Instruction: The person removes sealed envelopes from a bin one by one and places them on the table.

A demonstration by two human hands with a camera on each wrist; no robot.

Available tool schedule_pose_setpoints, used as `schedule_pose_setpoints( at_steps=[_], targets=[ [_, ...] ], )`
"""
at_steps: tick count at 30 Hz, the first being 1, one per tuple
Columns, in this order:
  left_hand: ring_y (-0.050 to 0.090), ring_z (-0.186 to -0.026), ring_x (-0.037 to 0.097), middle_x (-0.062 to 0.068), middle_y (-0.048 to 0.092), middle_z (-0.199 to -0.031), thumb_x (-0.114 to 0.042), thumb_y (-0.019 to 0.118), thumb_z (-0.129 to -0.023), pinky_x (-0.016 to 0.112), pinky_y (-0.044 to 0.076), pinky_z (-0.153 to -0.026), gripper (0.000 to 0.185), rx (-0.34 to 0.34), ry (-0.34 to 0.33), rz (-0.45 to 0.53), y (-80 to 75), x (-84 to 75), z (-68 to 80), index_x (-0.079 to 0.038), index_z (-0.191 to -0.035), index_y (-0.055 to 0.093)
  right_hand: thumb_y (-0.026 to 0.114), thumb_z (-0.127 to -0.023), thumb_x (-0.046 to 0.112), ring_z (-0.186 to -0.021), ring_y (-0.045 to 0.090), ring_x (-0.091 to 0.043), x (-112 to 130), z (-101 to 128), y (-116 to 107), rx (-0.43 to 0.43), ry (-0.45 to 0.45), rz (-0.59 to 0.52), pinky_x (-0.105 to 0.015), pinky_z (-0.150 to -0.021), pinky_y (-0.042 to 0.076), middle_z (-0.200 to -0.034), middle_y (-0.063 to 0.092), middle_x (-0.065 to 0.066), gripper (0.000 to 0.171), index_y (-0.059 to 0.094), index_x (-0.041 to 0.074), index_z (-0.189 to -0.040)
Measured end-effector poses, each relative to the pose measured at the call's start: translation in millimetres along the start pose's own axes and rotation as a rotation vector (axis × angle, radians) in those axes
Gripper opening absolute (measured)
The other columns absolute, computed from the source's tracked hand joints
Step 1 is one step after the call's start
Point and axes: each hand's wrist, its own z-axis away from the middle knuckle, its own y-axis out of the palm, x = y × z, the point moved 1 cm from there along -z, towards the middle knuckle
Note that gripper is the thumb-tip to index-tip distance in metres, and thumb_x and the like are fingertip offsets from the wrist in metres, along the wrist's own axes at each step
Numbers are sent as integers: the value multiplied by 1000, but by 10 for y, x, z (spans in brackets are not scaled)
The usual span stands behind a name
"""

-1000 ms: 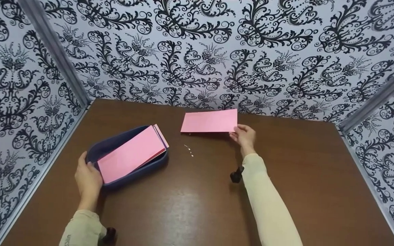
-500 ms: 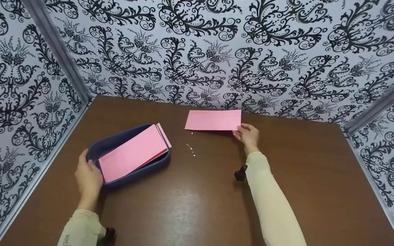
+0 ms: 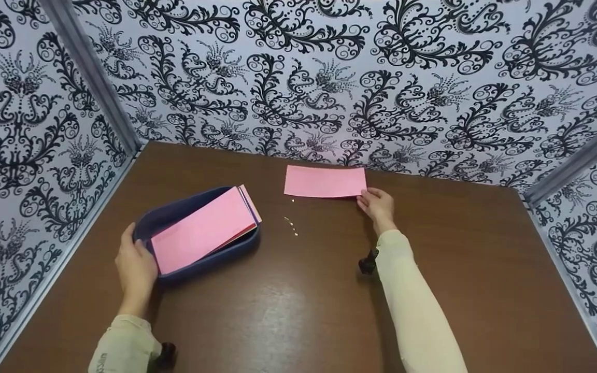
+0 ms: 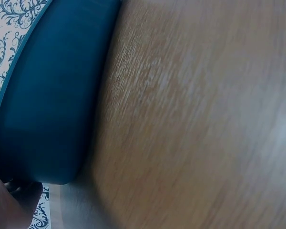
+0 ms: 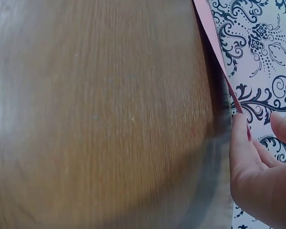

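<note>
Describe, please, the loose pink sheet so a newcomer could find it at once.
On the brown table, look near the patterned back wall. The single pink sheet is there, pinched at its corner by the right hand; the other pink sheets sit stacked in the blue tray.

Tabletop (image 3: 298, 311): walls (image 3: 329, 77) stand behind and at both sides. Tray (image 3: 174, 215): left of centre, a stack of sheets (image 3: 202, 230) in it, slanting over its far rim. Left hand (image 3: 135, 269): at the tray's near-left end. Single sheet (image 3: 324, 181): far centre, near the back wall. Right hand (image 3: 379, 207): at that sheet's near-right corner. Specks (image 3: 292, 225): between tray and single sheet.
</note>
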Motion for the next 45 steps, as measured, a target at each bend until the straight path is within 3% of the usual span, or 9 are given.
schedule_pose_setpoints(
  at_steps=[5, 10, 21, 45],
  targets=[
    [39, -137, 53, 32, 40, -151, -5, 31, -105, 61, 31, -116, 48, 11, -7, 4, 0, -9, -1, -2, -153, 32, 47, -103, 5, -130, 54, -28, 3, 31, -50, 25, 22, 42, -34, -113, 44, -150, 43, -25, 52, 31, -7, -151],
    [38, -138, 52, 32, 39, -151, -5, 30, -105, 61, 30, -117, 49, 17, -8, 9, 2, -13, -4, -3, -153, 31, 44, -105, 7, -146, 39, -32, 14, 78, -86, 64, 38, 63, -36, -118, 37, -158, 35, -23, 56, 22, -7, -154],
    [40, -135, 55, 34, 41, -149, -4, 31, -104, 62, 31, -114, 48, 2, 0, -3, -3, -18, -8, -1, -152, 34, 44, -105, 9, -149, 34, -34, 56, 193, -159, 83, 7, 36, -38, -121, 34, -162, 26, -25, 61, 15, -8, -155],
    [41, -135, 53, 35, 43, -147, -2, 32, -103, 60, 31, -116, 47, -5, 12, 19, -4, 2, -18, 1, -150, 35, 44, -106, 17, -144, 41, -38, 87, 399, -162, 117, -11, 78, -43, -119, 37, -157, 35, -26, 55, 26, -5, -153]
  ],
)
